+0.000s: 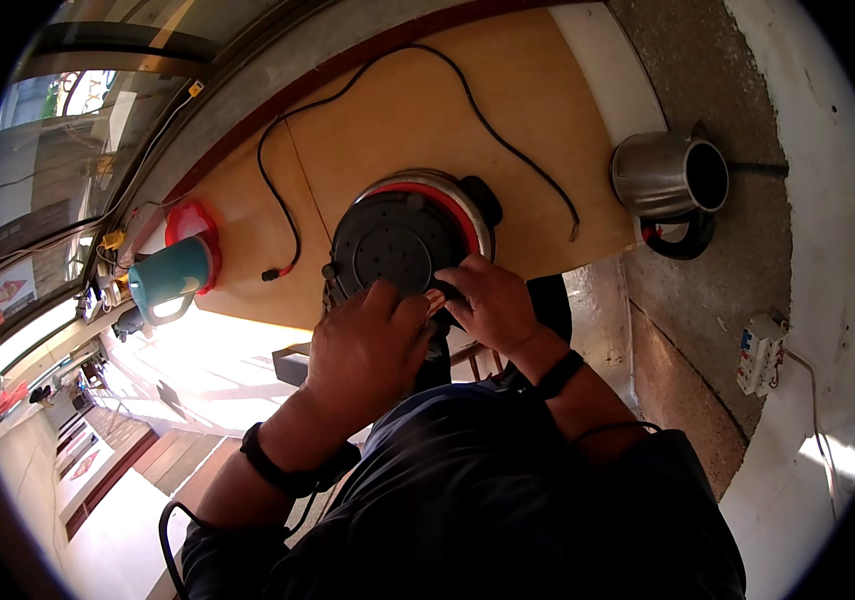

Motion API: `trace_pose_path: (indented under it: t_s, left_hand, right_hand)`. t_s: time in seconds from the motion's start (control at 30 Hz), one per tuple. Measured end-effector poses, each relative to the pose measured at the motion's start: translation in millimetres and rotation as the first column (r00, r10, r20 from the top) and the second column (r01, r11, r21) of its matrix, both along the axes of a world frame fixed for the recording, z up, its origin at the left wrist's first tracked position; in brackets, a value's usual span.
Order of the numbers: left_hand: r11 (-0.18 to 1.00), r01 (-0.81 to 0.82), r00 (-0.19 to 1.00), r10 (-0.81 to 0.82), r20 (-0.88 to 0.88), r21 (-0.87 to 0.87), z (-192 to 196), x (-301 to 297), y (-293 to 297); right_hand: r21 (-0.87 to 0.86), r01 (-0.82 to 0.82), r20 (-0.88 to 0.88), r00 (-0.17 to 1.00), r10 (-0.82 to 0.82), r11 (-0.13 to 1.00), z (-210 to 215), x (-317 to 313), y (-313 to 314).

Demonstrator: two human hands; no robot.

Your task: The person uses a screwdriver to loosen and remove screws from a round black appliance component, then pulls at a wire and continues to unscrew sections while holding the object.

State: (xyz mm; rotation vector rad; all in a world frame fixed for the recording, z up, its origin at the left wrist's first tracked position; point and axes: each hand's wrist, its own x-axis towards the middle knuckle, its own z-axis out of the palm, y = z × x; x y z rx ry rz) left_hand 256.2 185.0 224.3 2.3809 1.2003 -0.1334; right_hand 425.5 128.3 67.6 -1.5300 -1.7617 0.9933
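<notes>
A round appliance (392,240) lies near the table's front edge with a black, flat underside up. Small holes dot its middle, a red band and a silver rim show round it, and a black handle-like lug juts from its far right side. At its near edge my left hand (367,340) is closed, fingers curled down. Close beside it my right hand (492,305) pinches with thumb and forefinger at the same edge. A small copper-coloured bit shows between the two hands; the fingers hide what they grip.
A loose black power cord (467,90) curves across the wooden table (377,120). At right stands a steel kettle (647,175); at left, a teal jug (165,275) by a red scalloped dish (192,225). A wall-mounted switch box (762,355) has a hanging cable.
</notes>
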Motion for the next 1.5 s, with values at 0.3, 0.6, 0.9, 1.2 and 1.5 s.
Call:
trace_pose_path:
  t_s: [0.3, 0.6, 0.9, 1.2, 1.5]
  left_hand:
    - [0.985, -0.142, 0.987, 0.149, 0.065, -0.096, 4.8, -0.1, -4.3]
    - [0.986, -0.089, 0.964, 0.051, 0.262, 0.138, -9.9, -3.6, -14.2]
    - [0.95, -0.293, 0.931, 0.257, 0.259, 0.111, -1.0, -33.9, -8.6]
    - [0.952, -0.295, 0.925, 0.264, 0.275, 0.078, -5.1, -27.7, -19.7]
    - [0.961, -0.258, 0.934, 0.222, 0.278, 0.098, -11.5, -23.6, -20.7]
  right_hand:
    - [-0.05, -0.065, 0.029, 0.997, 0.067, 0.997, -6.3, 2.5, 1.3]
    - [-0.135, 0.037, -0.111, 0.992, -0.052, 0.99, -4.9, 7.0, -12.0]
    - [-0.25, 0.205, -0.196, 0.946, -0.257, 0.946, -40.5, 15.6, -28.6]
    - [-0.363, 0.254, -0.277, 0.89, -0.363, 0.897, -45.8, -2.7, -19.9]
    - [-0.422, 0.225, -0.269, 0.894, -0.358, 0.878, -51.3, -0.9, -21.4]
